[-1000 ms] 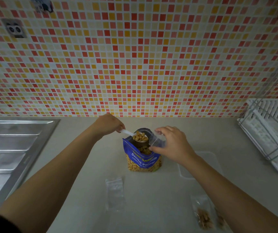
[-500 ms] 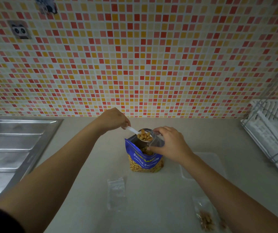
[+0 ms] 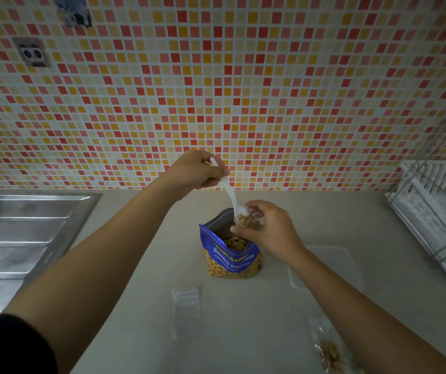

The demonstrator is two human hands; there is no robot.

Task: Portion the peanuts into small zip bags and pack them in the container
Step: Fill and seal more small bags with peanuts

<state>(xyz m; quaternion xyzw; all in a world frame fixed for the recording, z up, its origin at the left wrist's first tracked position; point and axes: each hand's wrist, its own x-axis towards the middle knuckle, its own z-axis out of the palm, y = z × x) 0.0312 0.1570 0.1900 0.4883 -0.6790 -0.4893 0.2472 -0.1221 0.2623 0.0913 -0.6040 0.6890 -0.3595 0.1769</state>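
A blue bag of salted peanuts [image 3: 231,259] stands open on the counter. My left hand [image 3: 199,171] grips the handle of a white plastic spoon [image 3: 230,194], tilted steeply with its bowl down. My right hand [image 3: 263,230] holds a small clear zip bag [image 3: 248,221] open just above the peanut bag's mouth. The spoon's bowl is in the small bag's opening, and peanuts show inside it. An empty zip bag [image 3: 186,309] lies flat in front. A filled zip bag [image 3: 329,349] lies at the lower right. A clear container [image 3: 348,263] sits right of the peanut bag, partly behind my right forearm.
A steel sink drainboard [image 3: 22,238] takes up the left side. A white dish rack [image 3: 437,211] with wire frame stands at the right edge. The mosaic-tiled wall [image 3: 216,90] rises behind the beige counter [image 3: 243,333].
My left hand has risen and tipped the spoon from level to steep, moving the peanuts from over the blue bag into the small zip bag in my right hand.
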